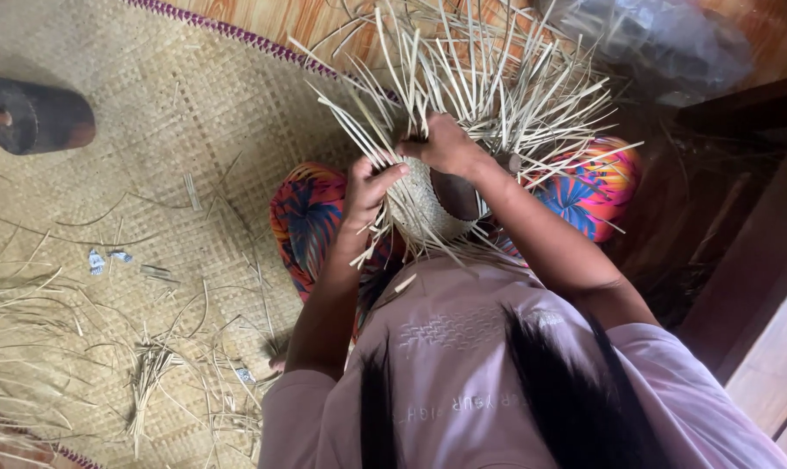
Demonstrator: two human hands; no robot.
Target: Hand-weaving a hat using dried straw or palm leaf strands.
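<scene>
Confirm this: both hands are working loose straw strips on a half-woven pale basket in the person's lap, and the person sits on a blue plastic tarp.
One detail is wrong. The head view shows a tan woven straw mat with a purple edge, not a blue plastic tarp. The rest holds: the left hand and right hand both grip loose straw strips of the half-woven pale basket in the lap.
</scene>
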